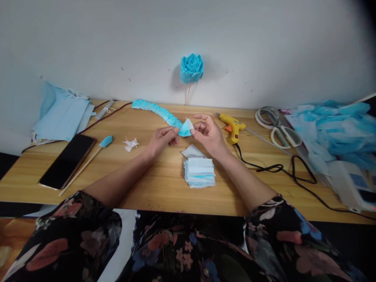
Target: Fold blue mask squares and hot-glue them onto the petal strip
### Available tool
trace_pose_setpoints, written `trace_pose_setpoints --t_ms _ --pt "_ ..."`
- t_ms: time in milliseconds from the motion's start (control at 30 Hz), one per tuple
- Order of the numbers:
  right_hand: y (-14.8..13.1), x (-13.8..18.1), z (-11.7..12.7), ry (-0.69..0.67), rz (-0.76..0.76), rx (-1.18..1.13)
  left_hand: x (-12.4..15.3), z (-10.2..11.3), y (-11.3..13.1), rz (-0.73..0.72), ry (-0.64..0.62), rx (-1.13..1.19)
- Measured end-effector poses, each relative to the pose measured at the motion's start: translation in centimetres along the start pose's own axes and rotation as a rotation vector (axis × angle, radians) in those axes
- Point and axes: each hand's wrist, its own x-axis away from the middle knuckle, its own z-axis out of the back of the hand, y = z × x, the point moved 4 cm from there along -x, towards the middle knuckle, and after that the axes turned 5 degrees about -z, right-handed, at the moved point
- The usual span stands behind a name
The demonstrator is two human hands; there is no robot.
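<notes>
Both hands meet above the middle of the wooden table [152, 188], pinching one small folded blue piece [186, 128]. My left hand [161, 139] grips its left edge with closed fingertips. My right hand [208, 133] pinches its right side. Just behind the piece runs a long curved row of folded blue pieces [155, 109] towards the wall. Below my hands lies a stack of cut blue-and-white squares [199, 172], with one loose white piece [192, 151] at its top.
A blue flower on a stick [191, 68] leans on the wall. A yellow glue gun [233, 126] with black cable, scissors [279, 131] and blue scraps [337, 129] lie right. Left are a phone [67, 160], a blue-tipped stick [88, 158], a white scrap [131, 143] and face masks [63, 117].
</notes>
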Motion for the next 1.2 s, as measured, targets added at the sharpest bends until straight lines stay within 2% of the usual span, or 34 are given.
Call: trace_pose_setpoints --t_ms 100,233,433,700,1100,1200 --pt "0.0 0.1 -0.2 -0.012 -0.002 0.019 -0.2 -0.1 0.1 -0.027 0.020 -0.057" --pt "-0.2 0.4 -0.6 -0.008 -0.003 0.049 -0.1 -0.6 0.3 -0.051 -0.019 -0.095" --pt "-0.2 0.5 -0.8 -0.007 -0.019 0.053 0.0 -0.7 -0.1 -0.014 -0.003 -0.016" --pt "0.3 0.2 -0.5 -0.105 -0.129 -0.080 -0.2 -0.4 -0.5 0.043 0.015 0.128" --pt "-0.1 0.4 0.2 -0.151 -0.187 -0.053 -0.2 -0.3 -0.6 0.076 0.008 0.138" --pt "-0.6 0.3 0.8 -0.100 -0.163 -0.015 -0.1 -0.4 -0.3 0.084 -0.006 0.131"
